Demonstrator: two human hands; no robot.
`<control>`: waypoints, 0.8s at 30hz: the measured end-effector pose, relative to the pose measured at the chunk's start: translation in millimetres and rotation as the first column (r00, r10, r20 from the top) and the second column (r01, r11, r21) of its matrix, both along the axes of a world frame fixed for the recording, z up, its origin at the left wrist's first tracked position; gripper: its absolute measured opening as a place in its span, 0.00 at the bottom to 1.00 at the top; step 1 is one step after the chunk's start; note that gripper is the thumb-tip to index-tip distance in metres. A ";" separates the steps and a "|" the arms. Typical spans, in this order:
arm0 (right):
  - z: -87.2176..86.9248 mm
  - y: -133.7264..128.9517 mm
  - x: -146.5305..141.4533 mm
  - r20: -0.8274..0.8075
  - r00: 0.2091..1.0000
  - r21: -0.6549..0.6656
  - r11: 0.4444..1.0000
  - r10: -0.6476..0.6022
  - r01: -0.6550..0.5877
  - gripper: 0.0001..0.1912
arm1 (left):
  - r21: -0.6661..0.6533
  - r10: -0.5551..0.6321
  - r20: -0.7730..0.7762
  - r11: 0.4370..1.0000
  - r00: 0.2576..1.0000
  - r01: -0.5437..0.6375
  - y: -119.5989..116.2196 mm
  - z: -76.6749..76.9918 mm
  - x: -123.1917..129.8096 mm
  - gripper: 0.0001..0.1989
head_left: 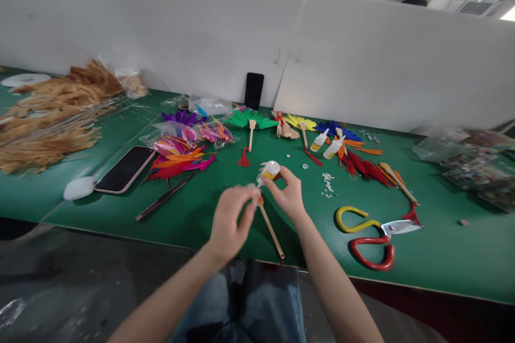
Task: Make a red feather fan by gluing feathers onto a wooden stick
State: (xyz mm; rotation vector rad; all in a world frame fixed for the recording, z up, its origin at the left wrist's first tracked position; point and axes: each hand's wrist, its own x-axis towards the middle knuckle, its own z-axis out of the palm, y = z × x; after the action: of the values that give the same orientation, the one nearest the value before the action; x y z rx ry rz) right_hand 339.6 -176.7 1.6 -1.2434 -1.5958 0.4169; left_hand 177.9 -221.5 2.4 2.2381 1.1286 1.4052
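My right hand [287,190] is closed around a small white glue bottle [271,169] with a yellow label, its nozzle tilted down to the left. Close beside the nozzle is my left hand [233,217], slightly blurred, thumb and fingertips pinched together; whatever they hold is too small to name. Beneath both hands a wooden stick [271,229] lies slanting toward the table's front edge, with a bit of orange-red at its upper end and red cord at its lower end. My left hand partly covers the upper end of the stick.
Scissors [372,233] lie right, beyond small white beads [328,185]. Feather fans in green [252,120] and yellow [301,123] and two glue bottles [333,147] stand farther back. Left are loose feathers [173,163], a pen [164,196], a phone [125,169] and tan fibre [60,112].
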 end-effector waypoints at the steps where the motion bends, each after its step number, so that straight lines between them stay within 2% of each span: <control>1: -0.1 0.0 0.2 -0.003 1.000 -0.016 1.000 0.002 -0.002 0.12 | -0.016 -0.084 -0.087 0.996 0.993 0.083 -17.6 -6.5 2.9 0.14; 2: -0.2 0.1 0.3 -0.005 1.000 -0.035 0.999 0.010 -0.010 0.12 | -0.044 -0.160 -0.176 0.987 0.971 0.154 -33.4 -12.8 6.2 0.15; 4: -0.5 0.0 0.0 -0.009 0.999 -0.084 0.995 0.046 -0.047 0.13 | -0.118 -0.243 -0.314 0.969 0.918 0.216 -56.3 -23.7 13.1 0.17; 6: -0.6 -0.3 -0.8 -0.025 0.995 -0.128 0.987 0.096 -0.098 0.14 | -0.147 -0.273 -0.407 0.961 0.871 0.233 -66.8 -31.0 18.6 0.18; 12: -2.0 -0.9 -3.0 -0.097 0.979 -0.182 0.964 0.177 -0.192 0.17 | -0.107 -0.200 -0.570 0.980 0.797 0.170 -65.1 -45.0 24.5 0.23; 16: -4.0 0.0 -2.3 -0.052 0.988 -0.183 0.971 0.148 -0.155 0.17 | -0.039 -0.143 -0.612 0.988 0.778 0.151 -66.1 -53.8 26.2 0.26; 20: -4.2 0.9 -2.3 -0.029 0.997 -0.122 0.989 0.075 -0.078 0.15 | 0.001 -0.104 -0.617 0.991 0.780 0.134 -67.0 -55.6 27.5 0.24; 24: -3.3 0.9 -3.7 -0.069 0.990 -0.147 0.980 0.122 -0.131 0.15 | 0.010 -0.094 -0.611 0.992 0.786 0.127 -66.9 -54.9 28.0 0.24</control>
State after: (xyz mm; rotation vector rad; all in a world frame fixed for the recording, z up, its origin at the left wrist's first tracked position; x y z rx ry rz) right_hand 335.9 -175.8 -1.7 -1.2339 -1.6217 0.6601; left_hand 205.8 -288.5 -52.5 2.8457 1.1029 0.6596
